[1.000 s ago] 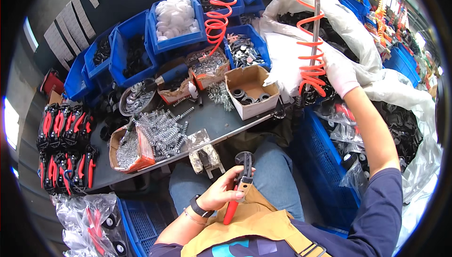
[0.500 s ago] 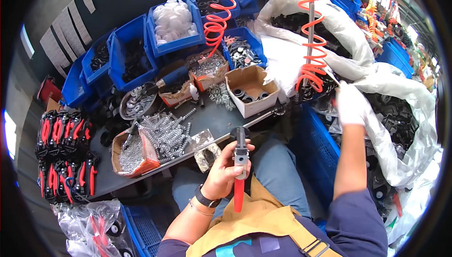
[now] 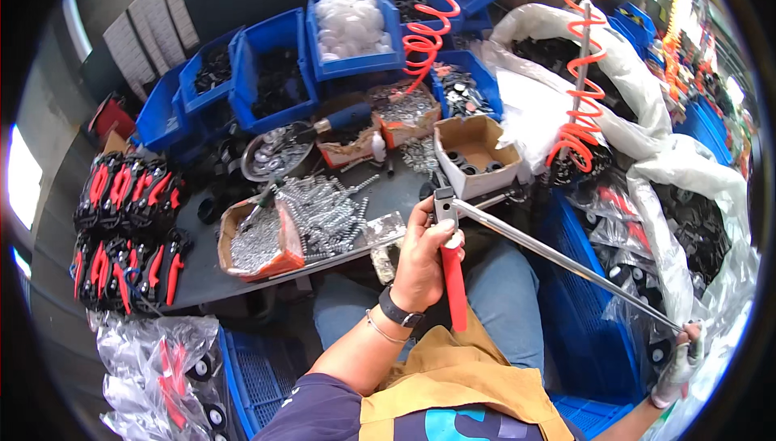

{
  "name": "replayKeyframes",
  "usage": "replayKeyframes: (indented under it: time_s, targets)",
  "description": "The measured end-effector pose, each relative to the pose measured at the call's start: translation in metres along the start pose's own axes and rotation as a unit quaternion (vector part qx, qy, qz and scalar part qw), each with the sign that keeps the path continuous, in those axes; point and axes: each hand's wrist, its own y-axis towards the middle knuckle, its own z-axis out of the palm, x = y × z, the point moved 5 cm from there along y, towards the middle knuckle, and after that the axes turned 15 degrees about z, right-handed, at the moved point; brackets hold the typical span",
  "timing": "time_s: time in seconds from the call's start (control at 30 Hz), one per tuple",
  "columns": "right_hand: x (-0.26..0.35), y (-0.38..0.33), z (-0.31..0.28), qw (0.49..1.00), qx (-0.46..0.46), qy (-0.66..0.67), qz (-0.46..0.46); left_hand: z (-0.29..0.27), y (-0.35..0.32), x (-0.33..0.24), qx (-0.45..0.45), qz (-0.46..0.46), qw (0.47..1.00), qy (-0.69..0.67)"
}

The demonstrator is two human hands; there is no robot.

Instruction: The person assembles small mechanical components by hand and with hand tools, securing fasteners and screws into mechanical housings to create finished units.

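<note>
My left hand (image 3: 422, 259) is wrapped round a red-handled tool (image 3: 453, 287) with a grey metal head, held upright above my lap. A long, shiny metal bar (image 3: 566, 267) slants from that head down to the right. Its far end is in my gloved right hand (image 3: 676, 372), whose fingertips are bare and closed on it. At the head, I cannot tell whether the bar is inserted or only touching. Just behind the head stands a white cardboard box (image 3: 478, 162) holding black rings.
A heap of springs (image 3: 327, 215) and an orange box of small metal parts (image 3: 259, 239) lie on the bench. Red-and-black tools (image 3: 129, 227) are stacked at left. Blue bins (image 3: 275, 77) line the back. A coiled orange hose (image 3: 582, 69) hangs near white sacks (image 3: 647, 109) at right.
My right hand has come from the sacks at far right down to the lower right, now with the bar's end. The bar now meets the tool's head; the view has shifted.
</note>
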Motion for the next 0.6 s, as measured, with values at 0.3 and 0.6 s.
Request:
replayKeyframes:
  time_s: [0.3,0.6]
  targets:
    - [0.040,0.046,0.097,0.986,0.074,-0.092,-0.117,-0.036,-0.015,-0.060,-0.028,0.105,0.994,0.020]
    - [0.065,0.023,0.194,0.944,-0.063,-0.113,-0.302,-0.072,-0.017,-0.195,-0.050,0.326,0.791,0.516]
